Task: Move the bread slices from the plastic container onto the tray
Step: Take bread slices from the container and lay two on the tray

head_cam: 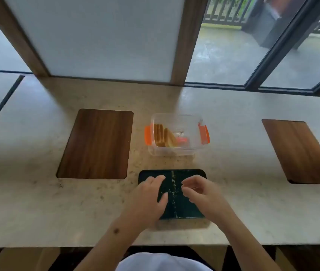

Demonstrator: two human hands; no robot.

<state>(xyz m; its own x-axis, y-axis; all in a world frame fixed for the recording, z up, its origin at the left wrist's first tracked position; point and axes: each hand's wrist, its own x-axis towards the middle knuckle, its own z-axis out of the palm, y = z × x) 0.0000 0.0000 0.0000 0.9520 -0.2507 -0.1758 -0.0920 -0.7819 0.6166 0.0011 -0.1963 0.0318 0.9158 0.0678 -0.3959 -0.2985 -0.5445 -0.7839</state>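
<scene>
A clear plastic container [192, 132] with orange side clips stands open on the counter, with several bread slices [164, 136] leaning upright in its left half. In front of it lies a dark rectangular tray [188, 208] with crumbs down its middle. My left hand [149, 196] rests over the tray's left side, fingers spread and empty. My right hand [200, 192] hovers over the tray's right side, fingers loosely curled and apart, holding nothing I can see.
A wooden board [96, 143] is set into the pale stone counter [38, 202] at the left, another wooden board [299, 151] at the right. Frosted panels and windows stand along the counter's far edge. The counter's near edge runs just below my forearms.
</scene>
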